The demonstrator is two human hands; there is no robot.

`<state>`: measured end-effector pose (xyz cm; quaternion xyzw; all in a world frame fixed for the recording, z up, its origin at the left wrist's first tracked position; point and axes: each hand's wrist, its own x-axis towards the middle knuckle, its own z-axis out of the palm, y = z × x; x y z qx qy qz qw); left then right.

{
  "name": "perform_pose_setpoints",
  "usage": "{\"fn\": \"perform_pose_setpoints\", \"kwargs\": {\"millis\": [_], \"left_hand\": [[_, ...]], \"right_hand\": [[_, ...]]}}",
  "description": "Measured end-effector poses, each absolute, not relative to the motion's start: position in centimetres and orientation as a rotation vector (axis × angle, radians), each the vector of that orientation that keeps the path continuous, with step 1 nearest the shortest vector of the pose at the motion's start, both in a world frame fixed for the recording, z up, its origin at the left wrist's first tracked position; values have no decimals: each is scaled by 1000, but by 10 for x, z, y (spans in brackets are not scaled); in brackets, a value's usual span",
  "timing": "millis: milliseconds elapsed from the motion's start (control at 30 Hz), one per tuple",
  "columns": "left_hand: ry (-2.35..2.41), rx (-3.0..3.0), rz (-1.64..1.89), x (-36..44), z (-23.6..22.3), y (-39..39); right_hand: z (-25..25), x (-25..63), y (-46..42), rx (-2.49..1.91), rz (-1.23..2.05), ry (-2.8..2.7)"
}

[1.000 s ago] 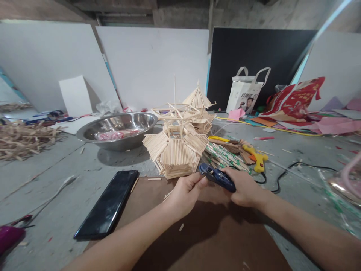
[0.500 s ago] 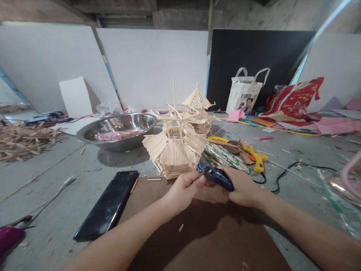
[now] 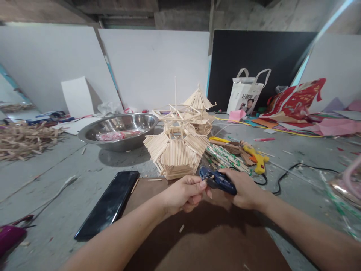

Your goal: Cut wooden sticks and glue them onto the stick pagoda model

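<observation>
While the right hand [image 3: 246, 189] grasps the blue tool [image 3: 221, 182] over the brown board [image 3: 225, 237], the left hand [image 3: 184, 194] has its fingers pinched together at the tool's end; cannot tell what they grasp. Stick model [image 3: 183, 153] stands just beyond; phone [image 3: 108, 205] at left, glue gun [image 3: 260, 161] at right.

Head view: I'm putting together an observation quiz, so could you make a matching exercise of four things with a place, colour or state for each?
1. phone
2. blue tool
3. glue gun
4. metal bowl

A. yellow
B. contains a packet
C. gripped in the right hand
D. black, lying flat

Pairs: 1-D, 2-C, 3-A, 4-B
</observation>
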<state>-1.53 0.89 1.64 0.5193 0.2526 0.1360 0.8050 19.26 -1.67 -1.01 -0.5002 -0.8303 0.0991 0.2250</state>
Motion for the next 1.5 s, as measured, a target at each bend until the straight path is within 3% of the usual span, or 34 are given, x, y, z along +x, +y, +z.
{"fn": "perform_pose_setpoints", "kwargs": {"millis": [233,433,567,1500], "left_hand": [[613,1239,398,-12,15,6],[835,1717,912,0,6,-3],[886,1916,1023,0,3,-5],[466,988,264,-16,11,6]], "right_hand": [[-9,193,-18,-1469,299,-2285],[-7,186,-19,-1620,330,-2207],[-4,181,-20,-1598,374,-2184],[-3,191,-21,-1329,360,-2312]]}}
